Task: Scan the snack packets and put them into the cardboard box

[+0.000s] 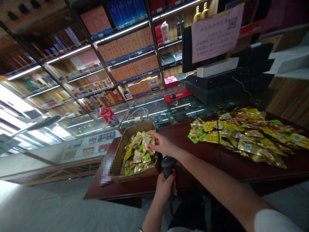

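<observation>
While left hand (165,185) grips dark scanner (168,162) | right hand (164,145) pinches packet (148,144) — glossy gold, crinkled

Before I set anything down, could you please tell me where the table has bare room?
The table is bare between the box and the packet pile, beyond the right arm, and along the front edge before the pile. Crowded: the box, the pile, and around the scanner in the left hand.

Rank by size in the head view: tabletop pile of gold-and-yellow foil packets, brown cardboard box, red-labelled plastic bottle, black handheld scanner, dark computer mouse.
1. Packet pile
2. Cardboard box
3. Bottle and scanner: unsure; scanner partly covered and nearer
4. Mouse
</observation>
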Demonstrator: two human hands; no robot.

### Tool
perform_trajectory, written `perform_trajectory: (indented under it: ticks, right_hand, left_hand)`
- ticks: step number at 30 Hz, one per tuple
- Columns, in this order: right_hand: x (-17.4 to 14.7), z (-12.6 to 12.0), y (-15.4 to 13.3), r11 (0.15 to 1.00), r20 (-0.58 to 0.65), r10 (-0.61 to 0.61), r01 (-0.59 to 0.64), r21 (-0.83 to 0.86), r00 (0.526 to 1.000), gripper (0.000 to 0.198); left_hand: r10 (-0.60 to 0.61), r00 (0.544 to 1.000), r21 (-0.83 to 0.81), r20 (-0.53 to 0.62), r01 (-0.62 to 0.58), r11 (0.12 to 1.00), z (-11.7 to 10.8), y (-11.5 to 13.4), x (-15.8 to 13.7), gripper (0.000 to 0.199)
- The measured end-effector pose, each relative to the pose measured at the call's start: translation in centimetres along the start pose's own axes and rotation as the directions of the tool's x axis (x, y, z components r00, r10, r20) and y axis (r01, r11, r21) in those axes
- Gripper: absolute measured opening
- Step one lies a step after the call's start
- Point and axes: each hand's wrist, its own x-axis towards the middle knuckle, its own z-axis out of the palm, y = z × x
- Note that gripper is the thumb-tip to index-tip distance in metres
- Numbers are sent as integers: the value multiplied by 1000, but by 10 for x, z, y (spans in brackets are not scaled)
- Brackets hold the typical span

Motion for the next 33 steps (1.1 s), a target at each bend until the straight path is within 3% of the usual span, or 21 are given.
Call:
perform_trajectory:
  ticks: [3,5,7,10,13,15,18,21,25,28,31,33]
  right_hand:
    - [5,10,4,982,-13,-33,30,-185,999,56]
    - [-2,-12,10,952,-94,-72,41,-303,993,43]
    - [-17,-53,20,885,-222,-112,-5,-466,969,34]
    - [-46,-124,36,613,-366,-161,-198,-765,916,42]
    - [-75,-174,53,325,-393,-63,-354,-877,917,53]
    - [-88,-187,62,209,-372,6,-365,-907,928,59]
    - [-98,-185,68,159,-297,16,-296,-942,955,63]
    - [-102,-178,65,215,-246,-11,-238,-947,969,60]
    - [-105,-172,55,361,-264,-88,-216,-907,961,43]
    - [-106,-161,56,603,-409,-108,-268,-752,906,34]
    - [-108,-143,67,872,-511,16,-262,-414,860,42]
    - [-113,-132,76,951,-541,90,-233,-203,837,59]
  left_hand:
    - [2,1000,16,-1,-2,1000,0,-1,1,43]
    - [22,1000,13,9,-22,1000,0,-2,1,43]
    - [34,999,1,24,-34,999,0,-3,1,43]
    - [31,999,-11,40,-31,999,0,-4,0,43]
    - [30,999,-4,31,-30,1000,0,-5,0,42]
    - [27,999,3,17,-27,1000,0,-5,0,41]
    - [36,999,10,11,-36,999,0,-4,0,40]
    - [49,999,21,17,-50,999,0,-5,1,39]
    - [41,999,37,14,-42,998,0,-7,2,39]
    - [65,998,32,20,-66,997,0,-8,2,38]
    - [75,997,29,18,-76,997,0,-6,1,39]
    - [67,998,26,18,-67,997,1,-5,0,40]
